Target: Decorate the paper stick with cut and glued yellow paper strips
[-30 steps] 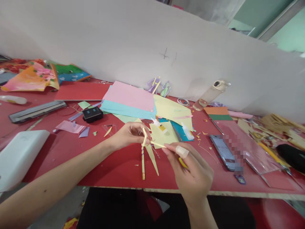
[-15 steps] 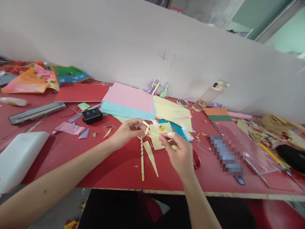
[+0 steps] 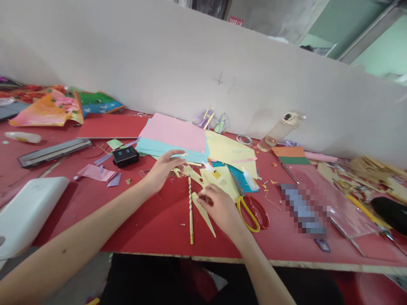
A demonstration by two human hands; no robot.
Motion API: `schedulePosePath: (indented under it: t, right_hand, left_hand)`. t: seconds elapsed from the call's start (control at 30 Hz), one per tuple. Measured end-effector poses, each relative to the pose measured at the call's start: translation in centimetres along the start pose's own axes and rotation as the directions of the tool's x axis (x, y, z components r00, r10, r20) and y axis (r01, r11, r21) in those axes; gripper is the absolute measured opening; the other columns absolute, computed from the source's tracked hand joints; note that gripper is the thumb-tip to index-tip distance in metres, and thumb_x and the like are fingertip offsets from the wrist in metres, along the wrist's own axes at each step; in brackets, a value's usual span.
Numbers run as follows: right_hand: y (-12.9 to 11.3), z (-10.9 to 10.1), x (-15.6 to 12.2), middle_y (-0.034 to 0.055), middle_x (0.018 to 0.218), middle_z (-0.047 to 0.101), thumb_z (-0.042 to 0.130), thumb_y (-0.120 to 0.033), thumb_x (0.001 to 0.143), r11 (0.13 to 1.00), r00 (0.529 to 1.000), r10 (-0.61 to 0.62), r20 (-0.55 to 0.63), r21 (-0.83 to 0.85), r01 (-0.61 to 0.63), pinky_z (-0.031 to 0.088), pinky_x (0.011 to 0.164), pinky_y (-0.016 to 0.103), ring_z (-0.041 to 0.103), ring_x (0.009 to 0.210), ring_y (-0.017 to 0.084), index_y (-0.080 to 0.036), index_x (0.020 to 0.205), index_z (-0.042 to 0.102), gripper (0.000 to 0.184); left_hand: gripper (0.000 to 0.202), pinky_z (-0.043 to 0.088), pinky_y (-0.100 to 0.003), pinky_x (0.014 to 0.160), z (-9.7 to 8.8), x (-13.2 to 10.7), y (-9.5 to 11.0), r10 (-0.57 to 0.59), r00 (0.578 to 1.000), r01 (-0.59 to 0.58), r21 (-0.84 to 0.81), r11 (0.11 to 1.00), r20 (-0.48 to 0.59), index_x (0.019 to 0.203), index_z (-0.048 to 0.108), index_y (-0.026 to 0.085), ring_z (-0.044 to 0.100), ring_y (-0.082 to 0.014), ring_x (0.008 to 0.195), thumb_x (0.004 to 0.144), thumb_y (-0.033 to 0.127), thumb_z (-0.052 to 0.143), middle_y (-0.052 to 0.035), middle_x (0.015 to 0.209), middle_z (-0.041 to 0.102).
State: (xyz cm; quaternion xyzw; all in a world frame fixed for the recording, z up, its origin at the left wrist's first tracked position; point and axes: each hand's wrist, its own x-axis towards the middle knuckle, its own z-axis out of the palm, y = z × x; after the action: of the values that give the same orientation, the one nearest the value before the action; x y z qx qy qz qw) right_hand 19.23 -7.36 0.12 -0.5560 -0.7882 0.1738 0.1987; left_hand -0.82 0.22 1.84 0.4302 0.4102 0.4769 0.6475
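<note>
My left hand (image 3: 163, 169) lies low over the red table (image 3: 152, 224) with its fingers spread. Its fingertips touch small folded yellow paper strips (image 3: 177, 171). My right hand (image 3: 219, 207) is curled knuckles-up and pinches the top end of a long yellow paper scrap (image 3: 205, 216) that lies on the table. A striped pencil (image 3: 190, 209) lies between the two hands, pointing towards me. Yellow-and-red scissors (image 3: 252, 212) rest just right of my right hand.
Pink (image 3: 174, 132), cyan and yellow paper sheets (image 3: 229, 148) are stacked behind the hands, with two small glue bottles (image 3: 249, 181) on them. A black box (image 3: 125, 155), a white case (image 3: 28, 212), a clear bottle (image 3: 280, 129), a phone and craft scraps lie around.
Both hands have come down from mid-air to the table. The right hand moved left onto the yellow scrap, uncovering the scissors. The left hand has opened out over the folded strips.
</note>
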Motion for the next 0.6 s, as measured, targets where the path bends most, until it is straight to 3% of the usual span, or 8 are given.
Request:
schedulePosePath:
  t: [0.1,0.2,0.27,0.33,0.4,0.5,0.6]
  right_hand:
    - [0.4,-0.3,0.4,0.0045,0.092,0.064,0.053,-0.031,0.092,0.999,0.981,-0.045,-0.188,-0.021,0.042,0.049,0.077,0.029,0.061,0.088,0.019,-0.023,0.091,0.066,0.016]
    - [1.9,-1.1,1.3,0.0109,0.111,0.061,0.058,-0.029,0.088,0.966,0.916,-0.035,-0.399,-0.25,-0.072,0.045,0.09,0.04,0.054,0.106,0.029,-0.019,0.109,0.063,0.023]
    - [3.1,-1.6,2.0,0.0136,0.115,0.06,0.064,-0.029,0.083,0.929,0.929,0.02,-0.369,-0.337,-0.154,0.044,0.091,0.044,0.051,0.11,0.033,-0.016,0.117,0.059,0.036]
    - [4.1,-1.9,2.9,0.0127,0.107,0.064,0.066,-0.029,0.081,0.923,0.959,0.115,-0.26,-0.33,-0.2,0.047,0.085,0.042,0.056,0.104,0.032,-0.016,0.116,0.059,0.038]
    - [4.6,-1.8,3.8,0.0102,0.101,0.066,0.063,-0.029,0.082,0.941,0.968,0.187,-0.17,-0.251,-0.226,0.049,0.08,0.038,0.062,0.094,0.028,-0.018,0.111,0.062,0.03]
    - [4.5,-1.1,5.0,0.0082,0.101,0.068,0.058,-0.037,0.085,0.973,0.961,0.23,-0.153,0.02,-0.229,0.051,0.075,0.034,0.065,0.085,0.023,-0.02,0.111,0.062,0.031]
    - [4.0,-0.7,5.5,0.0091,0.116,0.064,0.05,-0.04,0.09,0.957,0.967,0.136,-0.214,0.281,-0.073,0.053,0.077,0.032,0.065,0.094,0.021,-0.02,0.118,0.057,0.035]
  left_hand:
    - [0.039,0.042,-0.022,0.049,0.0,0.0,-0.2,-0.016,0.999,0.015,0.037,0.999,0.04,0.109,0.059,0.018,0.057,-0.011,0.058,0.075,0.031,0.071,-0.0019,0.076,0.063]
    - [0.038,0.041,-0.021,0.05,0.1,-0.1,-0.3,-0.02,0.996,0.016,0.052,0.999,0.082,0.108,0.059,0.018,0.058,-0.0122,0.061,0.076,0.033,0.07,-0.0007,0.069,0.061]
    - [0.038,0.044,-0.022,0.052,0.1,-0.2,-0.3,-0.024,0.994,0.019,0.048,0.999,0.106,0.108,0.059,0.017,0.058,-0.0119,0.061,0.075,0.032,0.071,-0.0008,0.071,0.061]
    - [0.037,0.047,-0.024,0.054,0.3,-0.3,-0.2,-0.038,0.99,0.031,0.053,0.998,0.133,0.108,0.059,0.017,0.056,-0.0112,0.06,0.074,0.03,0.071,-0.0007,0.073,0.062]
    - [0.036,0.05,-0.026,0.057,0.4,-0.4,-0.3,-0.046,0.986,0.037,0.061,0.997,0.163,0.107,0.059,0.017,0.057,-0.0115,0.061,0.074,0.028,0.071,-0.0002,0.073,0.061]
    - [0.035,0.051,-0.027,0.058,0.5,-0.4,-0.4,-0.049,0.981,0.037,0.066,0.997,0.188,0.106,0.059,0.017,0.057,-0.0119,0.062,0.075,0.028,0.071,0.0005,0.072,0.06]
    - [0.035,0.052,-0.027,0.058,0.5,-0.3,-0.6,-0.055,0.98,0.043,0.069,0.997,0.193,0.105,0.059,0.017,0.057,-0.012,0.061,0.074,0.028,0.071,0.0003,0.071,0.061]
